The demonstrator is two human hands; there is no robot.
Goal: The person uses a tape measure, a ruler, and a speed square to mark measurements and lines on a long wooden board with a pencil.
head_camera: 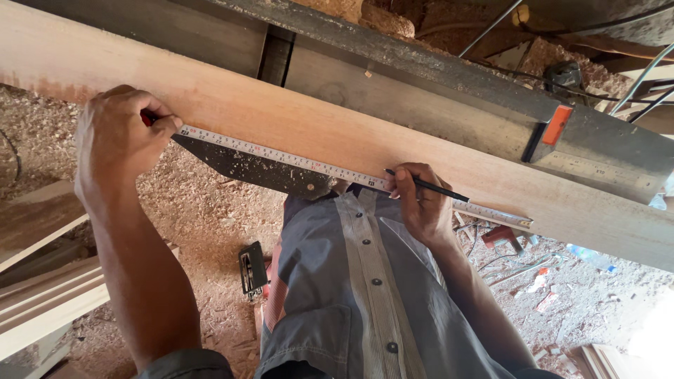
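Two hands: left hand (121, 140) fingers pinch the tape measure (316, 167), right hand (421, 203) fingers grip a pencil (428, 187).

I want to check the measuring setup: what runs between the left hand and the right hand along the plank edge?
In the head view, a metal ruler spans from the left hand to the right hand, lying along the wooden plank.

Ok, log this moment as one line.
left hand: pins tape measure on plank | right hand: pencil tip at tape edge
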